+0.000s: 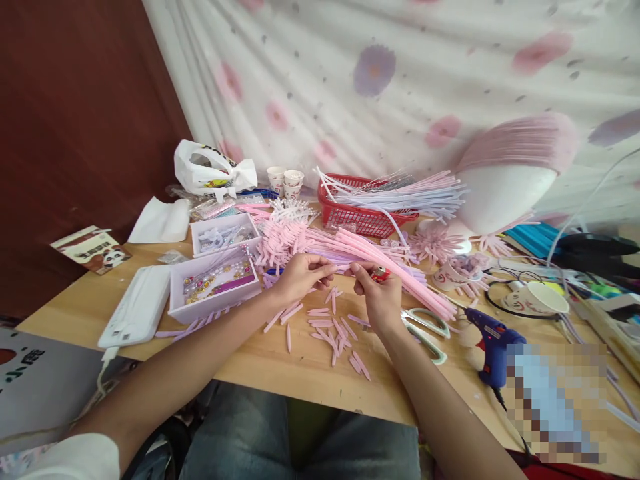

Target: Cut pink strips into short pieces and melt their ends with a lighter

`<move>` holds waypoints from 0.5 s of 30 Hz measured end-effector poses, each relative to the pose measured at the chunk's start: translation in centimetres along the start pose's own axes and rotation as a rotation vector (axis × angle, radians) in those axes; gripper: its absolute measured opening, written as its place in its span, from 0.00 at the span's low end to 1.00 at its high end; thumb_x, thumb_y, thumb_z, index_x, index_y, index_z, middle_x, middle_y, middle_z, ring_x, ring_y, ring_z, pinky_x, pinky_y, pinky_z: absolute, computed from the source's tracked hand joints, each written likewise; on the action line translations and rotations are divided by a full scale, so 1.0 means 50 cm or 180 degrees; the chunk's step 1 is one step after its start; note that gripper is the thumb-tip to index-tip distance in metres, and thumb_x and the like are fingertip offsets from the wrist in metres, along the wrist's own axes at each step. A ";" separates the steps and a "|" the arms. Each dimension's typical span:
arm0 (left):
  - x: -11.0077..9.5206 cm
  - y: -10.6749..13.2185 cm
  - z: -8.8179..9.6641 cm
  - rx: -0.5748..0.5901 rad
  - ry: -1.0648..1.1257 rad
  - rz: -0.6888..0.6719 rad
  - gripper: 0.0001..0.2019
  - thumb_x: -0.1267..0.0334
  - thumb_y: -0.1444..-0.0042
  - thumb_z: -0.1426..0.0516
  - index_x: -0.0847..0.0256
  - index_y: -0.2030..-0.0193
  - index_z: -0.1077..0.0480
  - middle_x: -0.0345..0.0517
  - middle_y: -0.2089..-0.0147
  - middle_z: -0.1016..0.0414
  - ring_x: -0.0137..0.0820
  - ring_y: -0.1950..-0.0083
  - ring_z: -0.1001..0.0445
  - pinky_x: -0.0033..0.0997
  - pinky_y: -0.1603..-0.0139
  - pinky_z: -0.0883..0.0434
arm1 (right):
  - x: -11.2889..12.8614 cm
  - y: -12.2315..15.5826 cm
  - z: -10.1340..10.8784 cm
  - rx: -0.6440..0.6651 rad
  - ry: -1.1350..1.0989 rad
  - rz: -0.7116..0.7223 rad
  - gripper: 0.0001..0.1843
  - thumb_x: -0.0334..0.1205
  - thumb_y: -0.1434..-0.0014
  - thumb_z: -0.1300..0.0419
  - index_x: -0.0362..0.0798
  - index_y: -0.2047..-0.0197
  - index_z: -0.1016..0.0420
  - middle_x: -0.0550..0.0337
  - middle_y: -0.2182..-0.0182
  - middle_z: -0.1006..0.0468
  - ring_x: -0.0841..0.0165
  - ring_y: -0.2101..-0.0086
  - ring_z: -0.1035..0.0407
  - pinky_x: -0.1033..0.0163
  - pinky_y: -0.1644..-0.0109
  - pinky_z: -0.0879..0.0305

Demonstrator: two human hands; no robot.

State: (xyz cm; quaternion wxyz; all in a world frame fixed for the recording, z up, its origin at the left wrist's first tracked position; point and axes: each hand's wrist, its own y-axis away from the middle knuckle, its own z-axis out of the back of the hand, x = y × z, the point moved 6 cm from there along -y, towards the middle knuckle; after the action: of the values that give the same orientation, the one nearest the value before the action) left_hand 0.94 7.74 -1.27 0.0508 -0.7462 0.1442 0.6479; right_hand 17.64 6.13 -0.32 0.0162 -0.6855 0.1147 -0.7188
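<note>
The person's left hand [300, 275] and right hand [381, 297] meet over the middle of the wooden tabletop [280, 363]. The thumb and fingers of the left hand are pinched together on a short pink pipe cleaner piece [339, 268], which reaches across to the right hand. The fingers of the right hand are curled around a red lighter [380, 272], and its fingertips touch the other end of the piece.

Just behind the hands lies a long bundle of pink pipe cleaners [400, 270]. It runs toward the right side and partly hides what is behind it. Under the hands and toward the near edge, many cut pink pieces [330, 328] are scattered. Scissors with pale handles [425, 330] lie just beside the right wrist, and a blue glue gun [493, 340] lies further to the right, near the near edge.

On the left side stands a white box of beads [215, 283], with a second white box [225, 233] behind it and a flat white device [137, 303] beside it. A red basket [365, 215] with more pipe cleaners is at the far edge, with paper cups [285, 179] and a white plastic bag [213, 170] to its left. A white foam head [505, 193] stands at the far right.
</note>
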 end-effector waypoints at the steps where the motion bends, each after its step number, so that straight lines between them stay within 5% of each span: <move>1: 0.002 -0.001 0.004 -0.0066 0.0035 0.0007 0.18 0.52 0.51 0.30 0.66 0.70 0.25 0.40 0.73 0.25 0.21 0.75 0.29 0.21 0.72 0.31 | -0.002 -0.002 -0.001 -0.0013 -0.0025 -0.0077 0.21 0.57 0.46 0.32 0.46 0.72 0.24 0.64 0.82 0.33 0.74 0.80 0.45 0.64 0.74 0.47; 5: 0.003 -0.006 0.017 -0.0320 0.0042 -0.0065 0.20 0.49 0.54 0.30 0.66 0.70 0.26 0.39 0.75 0.27 0.22 0.76 0.29 0.22 0.73 0.30 | -0.020 -0.007 -0.005 -0.0054 -0.0431 -0.0527 0.28 0.67 0.43 0.40 0.48 0.68 0.29 0.65 0.79 0.34 0.74 0.80 0.47 0.66 0.77 0.49; 10: -0.006 0.001 0.013 -0.0381 0.0135 -0.0249 0.24 0.44 0.59 0.29 0.65 0.70 0.26 0.39 0.74 0.26 0.23 0.74 0.29 0.22 0.73 0.30 | -0.017 0.003 -0.024 0.0257 -0.0288 -0.0353 0.29 0.69 0.41 0.43 0.48 0.69 0.29 0.65 0.78 0.38 0.72 0.77 0.44 0.66 0.74 0.44; 15: -0.007 0.013 -0.001 -0.0275 0.0124 -0.0198 0.25 0.43 0.61 0.29 0.65 0.70 0.25 0.39 0.74 0.26 0.23 0.73 0.29 0.21 0.72 0.30 | -0.017 0.009 -0.033 0.0243 -0.0411 -0.0528 0.28 0.66 0.41 0.45 0.48 0.75 0.31 0.68 0.84 0.45 0.75 0.82 0.54 0.67 0.80 0.58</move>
State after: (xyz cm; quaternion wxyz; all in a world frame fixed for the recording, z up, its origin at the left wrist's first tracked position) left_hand 0.75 7.14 -0.86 0.0359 -0.7643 0.0937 0.6370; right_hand 16.00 6.07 -1.29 -0.0098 -0.7364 0.0289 -0.6759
